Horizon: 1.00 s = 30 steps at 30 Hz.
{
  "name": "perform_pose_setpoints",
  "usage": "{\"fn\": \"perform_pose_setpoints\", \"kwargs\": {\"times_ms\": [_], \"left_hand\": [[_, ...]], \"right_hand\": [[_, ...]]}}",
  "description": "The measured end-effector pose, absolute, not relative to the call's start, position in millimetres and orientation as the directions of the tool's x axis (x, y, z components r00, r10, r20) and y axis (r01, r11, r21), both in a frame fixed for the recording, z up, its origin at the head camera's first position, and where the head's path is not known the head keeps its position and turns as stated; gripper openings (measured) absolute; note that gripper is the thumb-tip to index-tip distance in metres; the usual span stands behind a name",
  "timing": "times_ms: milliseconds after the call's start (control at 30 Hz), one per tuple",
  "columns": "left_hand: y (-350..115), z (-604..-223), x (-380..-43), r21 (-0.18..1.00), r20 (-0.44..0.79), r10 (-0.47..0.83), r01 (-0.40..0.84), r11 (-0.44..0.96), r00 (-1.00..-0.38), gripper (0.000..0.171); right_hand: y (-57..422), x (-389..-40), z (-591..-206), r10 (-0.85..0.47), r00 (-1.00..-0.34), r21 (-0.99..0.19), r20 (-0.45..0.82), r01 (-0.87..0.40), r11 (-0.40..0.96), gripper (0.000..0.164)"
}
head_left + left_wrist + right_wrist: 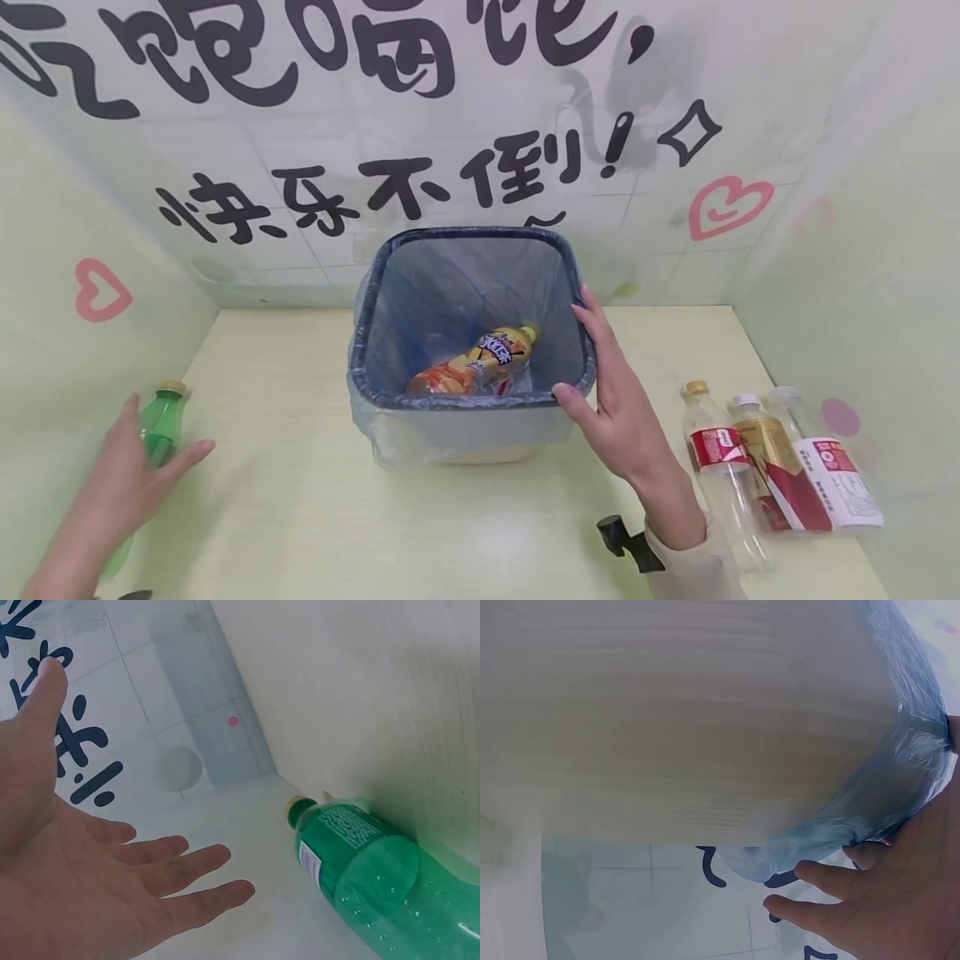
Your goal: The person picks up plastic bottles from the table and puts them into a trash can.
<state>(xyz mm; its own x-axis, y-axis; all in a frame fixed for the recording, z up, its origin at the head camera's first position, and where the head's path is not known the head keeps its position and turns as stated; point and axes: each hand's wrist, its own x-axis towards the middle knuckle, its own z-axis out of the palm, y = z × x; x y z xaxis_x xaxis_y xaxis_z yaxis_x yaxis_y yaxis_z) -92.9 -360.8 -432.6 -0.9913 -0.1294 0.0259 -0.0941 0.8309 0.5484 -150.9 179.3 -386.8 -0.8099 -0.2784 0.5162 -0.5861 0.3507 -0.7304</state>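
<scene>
My left hand (131,471) is spread over a green plastic bottle (162,421) lying at the left side of the table. In the left wrist view the straight fingers (199,900) stand apart from this bottle (375,862), with the palm holding nothing. My right hand (618,408) rests against the near right corner of a lined bin (468,402), thumb at the front rim and fingertips at the right rim. Its fingers (817,915) look extended beside the blue bag (907,765) in the right wrist view. Inside the bin lies an orange-yellow drink bottle (487,357).
To the right lie a clear bottle with red label (718,450), a gold-and-red labelled bottle (776,458) and a white-labelled bottle (836,475). Printed walls (480,275) enclose the pale table (285,500) at the back and both sides.
</scene>
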Motion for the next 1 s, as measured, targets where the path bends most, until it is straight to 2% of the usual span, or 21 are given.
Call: {"fn": "perform_pose_setpoints", "kwargs": {"times_ms": [533,1000], "left_hand": [[-382,-439,-87,0.476,-0.046,-0.211,-0.207,0.855,-0.976,0.117],[-397,-450,-81,0.454,-0.058,-0.217,-0.219,0.864,-0.974,0.118]], "right_hand": [[180,-150,-386,-0.281,-0.808,-0.717,0.517,-0.589,0.372,0.07],[181,-150,-385,-0.296,-0.819,-0.708,0.493,-0.574,0.411,0.071]]}}
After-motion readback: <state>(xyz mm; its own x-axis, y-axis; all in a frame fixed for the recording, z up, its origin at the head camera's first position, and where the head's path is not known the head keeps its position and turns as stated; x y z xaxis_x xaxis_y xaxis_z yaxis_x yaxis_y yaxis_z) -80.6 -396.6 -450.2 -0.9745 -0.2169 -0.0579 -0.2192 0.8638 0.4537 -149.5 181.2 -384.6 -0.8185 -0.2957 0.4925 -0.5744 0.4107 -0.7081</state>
